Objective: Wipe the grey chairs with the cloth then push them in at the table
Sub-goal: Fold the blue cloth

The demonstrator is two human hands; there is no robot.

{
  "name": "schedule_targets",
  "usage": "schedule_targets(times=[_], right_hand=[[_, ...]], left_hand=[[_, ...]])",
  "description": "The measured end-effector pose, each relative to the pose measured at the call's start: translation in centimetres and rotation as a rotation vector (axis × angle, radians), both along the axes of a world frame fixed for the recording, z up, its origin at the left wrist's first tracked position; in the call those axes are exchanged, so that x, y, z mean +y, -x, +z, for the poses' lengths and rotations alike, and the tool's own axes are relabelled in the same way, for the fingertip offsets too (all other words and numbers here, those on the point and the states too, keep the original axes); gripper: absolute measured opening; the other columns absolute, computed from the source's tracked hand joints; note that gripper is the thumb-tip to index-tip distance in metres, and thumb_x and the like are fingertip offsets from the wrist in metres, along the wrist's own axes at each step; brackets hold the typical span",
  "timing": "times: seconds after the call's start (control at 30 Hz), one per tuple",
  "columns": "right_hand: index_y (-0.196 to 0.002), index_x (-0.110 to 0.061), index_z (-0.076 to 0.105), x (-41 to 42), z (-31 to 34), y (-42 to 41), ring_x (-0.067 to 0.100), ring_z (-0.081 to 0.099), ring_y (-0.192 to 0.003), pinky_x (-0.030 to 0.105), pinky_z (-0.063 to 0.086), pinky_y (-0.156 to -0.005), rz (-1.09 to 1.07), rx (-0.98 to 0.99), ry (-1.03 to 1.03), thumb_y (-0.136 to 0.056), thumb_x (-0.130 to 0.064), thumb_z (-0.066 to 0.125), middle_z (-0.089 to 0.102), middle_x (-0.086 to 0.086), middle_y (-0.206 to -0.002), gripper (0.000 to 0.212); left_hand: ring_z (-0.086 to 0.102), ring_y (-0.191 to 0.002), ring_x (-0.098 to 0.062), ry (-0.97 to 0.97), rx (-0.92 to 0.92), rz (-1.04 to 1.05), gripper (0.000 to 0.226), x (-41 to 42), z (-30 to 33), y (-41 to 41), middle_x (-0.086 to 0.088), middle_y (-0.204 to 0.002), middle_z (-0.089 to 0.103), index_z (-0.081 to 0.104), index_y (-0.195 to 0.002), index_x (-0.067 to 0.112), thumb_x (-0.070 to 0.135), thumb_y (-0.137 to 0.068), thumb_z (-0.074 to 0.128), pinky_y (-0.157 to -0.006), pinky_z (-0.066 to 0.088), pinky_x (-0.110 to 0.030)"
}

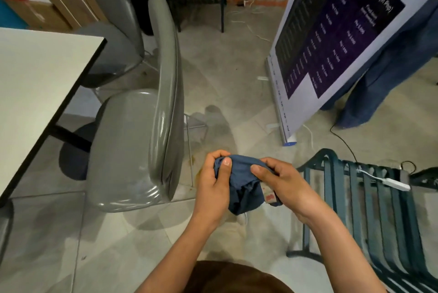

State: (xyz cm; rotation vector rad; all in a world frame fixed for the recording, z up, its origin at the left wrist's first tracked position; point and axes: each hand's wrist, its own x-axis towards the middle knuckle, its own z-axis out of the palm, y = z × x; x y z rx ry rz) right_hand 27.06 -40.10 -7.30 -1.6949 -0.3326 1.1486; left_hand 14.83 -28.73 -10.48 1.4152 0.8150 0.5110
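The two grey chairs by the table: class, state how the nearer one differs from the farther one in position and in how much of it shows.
The near grey chair stands out from the white table, seat fully visible; the far grey chair has its seat partly hidden under the table edge. The near chair is beside the hands' blue cloth; the far one is farther away. Both are glossy grey shells.

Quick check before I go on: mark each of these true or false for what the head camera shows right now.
1. Both hands hold the dark blue cloth. True: left hand and right hand grip it.
2. The cloth touches the nearer glossy grey plastic chair. False: it is held apart, right of the chair.
3. A second grey chair stands beyond the nearer one. True.
4. The nearer chair's seat is fully under the white table. False: most of the seat shows beside the table edge.
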Motion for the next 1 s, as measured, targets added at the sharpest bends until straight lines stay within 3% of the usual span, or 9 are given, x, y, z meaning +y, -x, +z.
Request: schedule_targets(times=[0.1,0.17,0.33,0.5,0.63,0.73,0.87,1.0], right_hand=[[-0.096,-0.012,0.067,2.8,-0.7,-4.6,-0.002,0.058,-0.055,0.013,0.043,-0.051,0.028,-0.048,-0.010,-0.101,-0.022,0.059,0.064,-0.013,-0.063,0.014],[-0.101,-0.012,0.070,4.9,-0.9,-7.7,-0.001,0.061,-0.064,0.013,0.045,-0.057,0.059,-0.080,-0.008,-0.101,-0.025,0.060,0.068,-0.010,-0.072,0.016],[-0.103,-0.008,0.069,10.8,-0.8,-15.4,-0.001,0.060,-0.061,0.010,0.043,-0.053,0.136,-0.058,-0.014,-0.101,-0.022,0.060,0.068,-0.007,-0.074,0.017],[-0.106,-0.011,0.070,16.6,-0.4,-21.6,0.001,0.066,-0.072,0.011,0.045,-0.056,0.180,-0.076,-0.049,-0.100,-0.025,0.061,0.073,-0.003,-0.084,0.017],[-0.104,-0.010,0.069,20.3,-0.7,-25.5,0.005,0.066,-0.071,0.017,0.047,-0.061,0.233,-0.073,-0.052,-0.100,-0.026,0.061,0.072,0.003,-0.084,0.018],[-0.103,-0.013,0.069,23.4,-1.3,-28.7,0.017,0.071,-0.084,0.027,0.054,-0.072,0.280,-0.091,-0.058,-0.100,-0.027,0.062,0.074,0.005,-0.092,0.017],[-0.105,-0.007,0.068,27.3,-2.3,-32.6,0.015,0.068,-0.081,0.027,0.051,-0.070,0.319,-0.055,-0.069,-0.100,-0.024,0.063,0.073,0.010,-0.091,0.018],[-0.107,-0.002,0.067,32.7,-3.7,-38.7,0.031,0.070,-0.090,0.045,0.054,-0.082,0.362,-0.062,-0.078,-0.100,-0.023,0.063,0.070,0.025,-0.103,0.022]], left_hand=[[0.068,-0.094,-0.020,0.025,0.000,0.035,0.009,2.5,-1.1,-4.4,0.006,-0.099,0.068,0.059,-0.111,0.025,0.027,-0.108,0.050,-0.081,0.058,-0.037],[0.068,-0.090,-0.017,0.043,-0.003,0.061,0.009,4.4,-1.3,-7.4,0.008,-0.097,0.067,0.058,-0.112,0.024,0.026,-0.108,0.049,-0.077,0.057,-0.032],[0.069,-0.092,-0.020,0.071,-0.024,0.124,0.009,9.4,-1.2,-13.9,0.003,-0.099,0.068,0.058,-0.111,0.024,0.025,-0.108,0.049,-0.077,0.058,-0.033],[0.067,-0.087,-0.012,0.078,-0.027,0.161,0.010,14.4,-0.3,-19.8,0.012,-0.093,0.067,0.057,-0.111,0.023,0.023,-0.109,0.047,-0.074,0.055,-0.026],[0.067,-0.085,-0.012,0.051,-0.025,0.188,0.011,17.6,-0.2,-23.2,0.010,-0.092,0.067,0.057,-0.112,0.022,0.026,-0.109,0.047,-0.072,0.056,-0.030],[0.065,-0.082,-0.009,0.040,-0.008,0.242,0.011,20.2,-0.4,-25.9,0.012,-0.090,0.065,0.056,-0.113,0.018,0.023,-0.109,0.047,-0.069,0.053,-0.025],[0.065,-0.082,-0.008,0.028,0.012,0.289,0.011,23.4,-1.0,-29.6,0.014,-0.092,0.065,0.057,-0.113,0.019,0.021,-0.109,0.047,-0.068,0.054,-0.024],[0.066,-0.085,-0.005,0.018,0.044,0.345,0.010,27.6,-1.3,-35.1,0.015,-0.092,0.065,0.057,-0.111,0.020,0.020,-0.109,0.047,-0.070,0.052,-0.020]])
